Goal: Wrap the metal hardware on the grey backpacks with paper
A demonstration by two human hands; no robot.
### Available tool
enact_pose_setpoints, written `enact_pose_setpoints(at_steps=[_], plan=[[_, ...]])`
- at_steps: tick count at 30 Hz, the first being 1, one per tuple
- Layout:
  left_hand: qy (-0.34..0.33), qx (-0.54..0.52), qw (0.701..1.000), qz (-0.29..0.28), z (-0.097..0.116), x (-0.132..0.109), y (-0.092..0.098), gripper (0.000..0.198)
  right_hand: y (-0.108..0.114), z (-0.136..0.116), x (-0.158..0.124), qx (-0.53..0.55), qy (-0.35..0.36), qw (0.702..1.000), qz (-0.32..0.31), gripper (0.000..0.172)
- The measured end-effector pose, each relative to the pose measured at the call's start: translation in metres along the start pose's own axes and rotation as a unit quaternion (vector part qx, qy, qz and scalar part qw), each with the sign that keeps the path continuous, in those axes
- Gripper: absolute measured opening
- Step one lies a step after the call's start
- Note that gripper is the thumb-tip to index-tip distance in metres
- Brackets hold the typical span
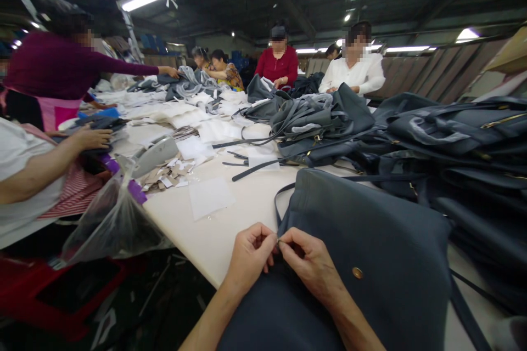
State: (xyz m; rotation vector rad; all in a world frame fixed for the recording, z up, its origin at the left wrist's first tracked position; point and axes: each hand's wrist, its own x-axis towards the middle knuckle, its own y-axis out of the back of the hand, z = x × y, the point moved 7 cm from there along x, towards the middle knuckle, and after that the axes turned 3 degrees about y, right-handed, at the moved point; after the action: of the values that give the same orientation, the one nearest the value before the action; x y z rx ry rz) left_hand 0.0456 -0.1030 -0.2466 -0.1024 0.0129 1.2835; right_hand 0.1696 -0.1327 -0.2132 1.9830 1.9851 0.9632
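Observation:
A dark blue-grey bag (382,230) lies in front of me, partly on the table edge, with a round gold-coloured snap on its face. Over its left edge, my left hand (253,249) and my right hand (307,258) meet fingertip to fingertip. Both are closed in a pinch. Whatever sits between the fingertips is tiny and mostly covered, so I cannot make it out. A thin strap (284,192) loops from the bag's upper left corner, just beyond my fingers.
A white table (177,225) carries paper sheets (209,197), cardboard scraps (171,171) and heaped dark bags (329,120). More bags are piled at right. A plastic bag (115,225) hangs at the left edge above a red stool (61,290). Several people work around the table.

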Motion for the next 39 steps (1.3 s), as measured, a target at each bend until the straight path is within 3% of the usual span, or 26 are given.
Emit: enact_pose_setpoints(at_steps=[6,14,27,34,39], plan=[[0.035,-0.046,0.998,-0.023,-0.013,0.004,0.002,0.027,0.000,0.000,-0.002,-0.013,0.038,0.999,0.018,0.021],[0.033,-0.056,0.998,-0.027,-0.004,0.001,0.001,0.023,0.002,-0.003,-0.001,-0.020,0.059,0.997,0.038,0.021],[0.059,-0.132,0.988,-0.055,-0.008,0.000,0.002,0.021,0.001,-0.005,-0.003,-0.019,0.067,0.997,0.035,0.020],[0.006,-0.056,0.998,0.023,-0.002,-0.001,0.006,0.022,0.005,-0.013,-0.007,-0.074,0.120,0.986,0.094,0.024],[0.012,-0.027,0.999,0.029,-0.001,-0.003,0.004,0.025,0.000,-0.019,-0.011,-0.138,0.169,0.971,0.097,0.024]])
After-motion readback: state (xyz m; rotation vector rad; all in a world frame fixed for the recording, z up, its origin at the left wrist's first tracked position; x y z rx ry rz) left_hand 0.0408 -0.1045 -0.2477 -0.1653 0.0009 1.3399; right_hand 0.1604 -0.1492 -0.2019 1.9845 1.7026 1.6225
